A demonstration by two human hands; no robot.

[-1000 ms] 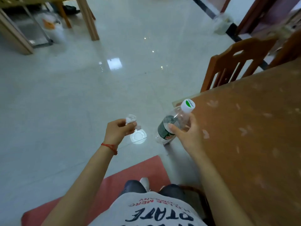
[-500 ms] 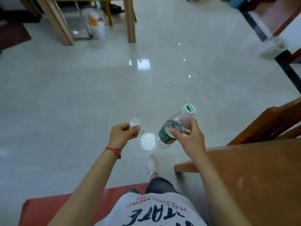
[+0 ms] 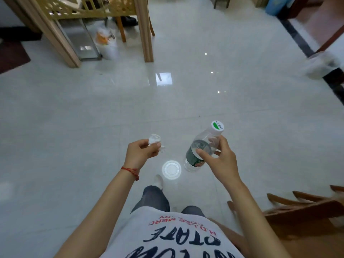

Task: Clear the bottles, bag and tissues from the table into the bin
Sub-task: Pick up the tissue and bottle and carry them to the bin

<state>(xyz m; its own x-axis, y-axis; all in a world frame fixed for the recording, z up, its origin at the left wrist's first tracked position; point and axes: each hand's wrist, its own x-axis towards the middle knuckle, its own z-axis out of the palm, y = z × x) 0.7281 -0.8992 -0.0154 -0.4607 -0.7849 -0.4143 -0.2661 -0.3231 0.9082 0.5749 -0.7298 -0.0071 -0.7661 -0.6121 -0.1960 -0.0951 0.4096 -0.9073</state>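
My right hand (image 3: 220, 159) grips a clear plastic bottle (image 3: 201, 148) with a dark green label and a white cap, held tilted over the floor. My left hand (image 3: 141, 153) is closed on a small crumpled white tissue (image 3: 154, 140) that sticks out above the fingers. A white bin (image 3: 108, 44) lined with a bag, with orange rubbish inside, stands far ahead on the floor beside a wooden post. The table is out of view.
Glossy white tiled floor stretches ahead. A wooden frame with posts (image 3: 146, 34) stands at the far left. A wooden chair (image 3: 301, 203) is at my lower right. A blurred translucent bag or container (image 3: 322, 66) sits at the far right. My legs show below.
I have turned left away from the table, which has left the view along with the red mat. The far bin has come closer to the centre. Both hands keep their hold.
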